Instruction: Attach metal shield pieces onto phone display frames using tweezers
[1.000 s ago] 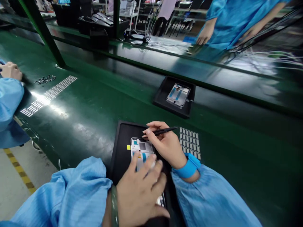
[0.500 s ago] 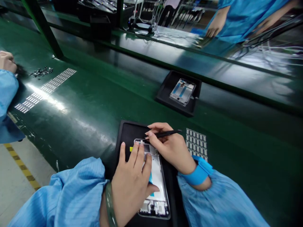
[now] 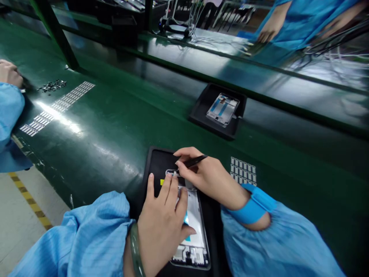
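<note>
A phone frame [image 3: 197, 219], silvery white with blue strips, lies in a black tray [image 3: 154, 159]. My left hand [image 3: 161, 219] rests over it with fingers spread, fingertips on the upper part. Between the thumb and fingers of my right hand [image 3: 207, 175] is a slim black pen-like tool [image 3: 196, 160]. Its working tip, at the frame's top edge, is hidden by my fingers. A yellow tab [image 3: 162, 182] sticks out at the frame's left side. Beside my right wrist lies a sheet of small pale pieces [image 3: 243, 170].
Another black tray [image 3: 198, 111] with a phone frame [image 3: 223, 109] sits farther back. Sticker sheets [image 3: 62, 104] and a pile of small dark parts [image 3: 52, 86] lie on the left, near another person's hand [image 3: 10, 73]. A green post [image 3: 56, 34] rises behind.
My right hand has tilted and shifted slightly left at the fingertips, with the tool still in it. The left hand keeps its place on the phone frame. The view has shifted a little.
</note>
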Demonstrator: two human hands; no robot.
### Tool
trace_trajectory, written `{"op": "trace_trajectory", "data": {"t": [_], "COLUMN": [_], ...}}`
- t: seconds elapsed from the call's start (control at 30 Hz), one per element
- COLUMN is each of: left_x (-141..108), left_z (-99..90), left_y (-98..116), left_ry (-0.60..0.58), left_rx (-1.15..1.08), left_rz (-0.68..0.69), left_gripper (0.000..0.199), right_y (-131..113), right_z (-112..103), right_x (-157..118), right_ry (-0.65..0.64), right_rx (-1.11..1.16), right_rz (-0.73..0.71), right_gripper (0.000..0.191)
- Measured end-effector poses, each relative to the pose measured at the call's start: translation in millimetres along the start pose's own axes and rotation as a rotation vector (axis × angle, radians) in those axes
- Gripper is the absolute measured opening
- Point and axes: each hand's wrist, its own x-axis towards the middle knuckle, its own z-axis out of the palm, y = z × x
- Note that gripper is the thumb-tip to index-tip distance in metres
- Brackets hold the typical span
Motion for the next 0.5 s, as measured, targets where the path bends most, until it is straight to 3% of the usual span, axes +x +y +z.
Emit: {"op": "trace_trajectory", "data": {"t": [0.17,0.5], "left_x": [0,1], "left_z": [-0.1,-0.2], "left_y": [0,-5], "left_ry": [0.0,-0.017], "left_rx": [-0.005,-0.017], "left_rz": [0.001,0.017], "left_gripper": [0.063,0.061], "right_y": [11,11], "right_z": [3,11], "right_x": [-9,-11], "right_ry": [0.106,0.175], "right_rx": [0.17,0.17], "right_rz": [0.092,0.073], "right_gripper": [0.019,0.016]}}
